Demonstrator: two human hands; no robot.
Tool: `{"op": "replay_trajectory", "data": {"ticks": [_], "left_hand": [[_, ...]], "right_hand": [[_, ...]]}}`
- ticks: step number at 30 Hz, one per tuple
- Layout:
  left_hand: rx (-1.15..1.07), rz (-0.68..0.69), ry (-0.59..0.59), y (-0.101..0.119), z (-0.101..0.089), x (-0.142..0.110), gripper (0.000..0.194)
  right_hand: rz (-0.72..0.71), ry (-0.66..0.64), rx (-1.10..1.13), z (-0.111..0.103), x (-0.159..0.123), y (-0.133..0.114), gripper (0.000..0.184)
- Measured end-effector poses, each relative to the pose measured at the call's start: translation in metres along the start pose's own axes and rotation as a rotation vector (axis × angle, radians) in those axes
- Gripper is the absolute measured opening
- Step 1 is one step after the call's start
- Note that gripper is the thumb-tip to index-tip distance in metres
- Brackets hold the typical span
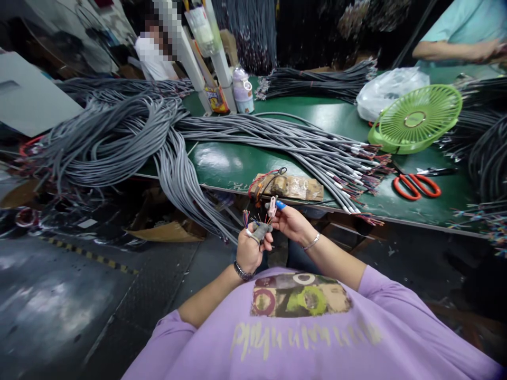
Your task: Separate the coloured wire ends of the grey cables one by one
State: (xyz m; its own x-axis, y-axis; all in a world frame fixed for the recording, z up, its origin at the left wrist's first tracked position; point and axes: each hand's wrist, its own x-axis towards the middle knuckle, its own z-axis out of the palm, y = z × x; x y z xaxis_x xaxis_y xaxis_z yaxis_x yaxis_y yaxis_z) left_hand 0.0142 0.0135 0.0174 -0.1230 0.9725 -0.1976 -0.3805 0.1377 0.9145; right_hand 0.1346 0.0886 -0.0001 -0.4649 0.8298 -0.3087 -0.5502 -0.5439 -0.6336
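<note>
In front of my body, my left hand (250,249) is closed around the stripped end of a grey cable, and thin coloured wires (246,217) fan out above the fingers. A worn grey covering (261,231) shows at the thumb of that hand. Close beside it, my right hand (293,224) pinches a small pale pink connector-like piece (272,207) by the wire tips; one fingertip wears a blue cover. The fingers hide exactly how wires and piece meet. Just beyond both hands lies a taped wooden block (293,187) with red and black leads at the bench edge.
Long grey cables (253,129) cross the green bench (222,163) and hang over its front edge at left. Red-handled scissors (416,186), a green fan (418,119), a plastic bag (390,92) and a lilac bottle (242,91) stand around. Two other people are across the bench.
</note>
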Motion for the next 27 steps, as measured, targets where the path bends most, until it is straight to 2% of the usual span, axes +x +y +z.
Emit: {"op": "replay_trajectory", "data": {"ticks": [2,4,6,10,12,20,24,27], "left_hand": [[0.001,0.000,0.016,-0.001,0.002,0.001,0.025],[0.006,-0.003,0.022,-0.001,0.004,0.002,0.024],[0.011,-0.005,0.027,-0.001,0.006,0.003,0.025],[0.020,-0.015,0.045,-0.002,0.009,0.006,0.026],[0.019,-0.020,0.053,-0.001,0.010,0.007,0.028],[0.025,-0.036,0.047,-0.005,0.009,0.007,0.030],[0.037,-0.013,0.030,-0.007,0.006,0.004,0.029],[0.056,-0.001,0.026,-0.007,0.003,0.000,0.028]], "right_hand": [[-0.100,0.061,-0.072,0.000,-0.001,0.003,0.030],[-0.258,0.150,-0.168,-0.001,-0.002,0.007,0.036],[-0.324,0.179,-0.205,-0.002,-0.001,0.009,0.040],[-0.104,0.038,-0.042,-0.001,0.005,0.008,0.043],[-0.027,0.022,0.042,0.002,0.008,0.007,0.041],[-0.008,0.063,0.113,0.009,0.007,0.005,0.041],[0.035,0.001,0.094,0.005,-0.001,0.005,0.048],[0.046,-0.063,-0.019,0.000,-0.013,0.007,0.050]]}}
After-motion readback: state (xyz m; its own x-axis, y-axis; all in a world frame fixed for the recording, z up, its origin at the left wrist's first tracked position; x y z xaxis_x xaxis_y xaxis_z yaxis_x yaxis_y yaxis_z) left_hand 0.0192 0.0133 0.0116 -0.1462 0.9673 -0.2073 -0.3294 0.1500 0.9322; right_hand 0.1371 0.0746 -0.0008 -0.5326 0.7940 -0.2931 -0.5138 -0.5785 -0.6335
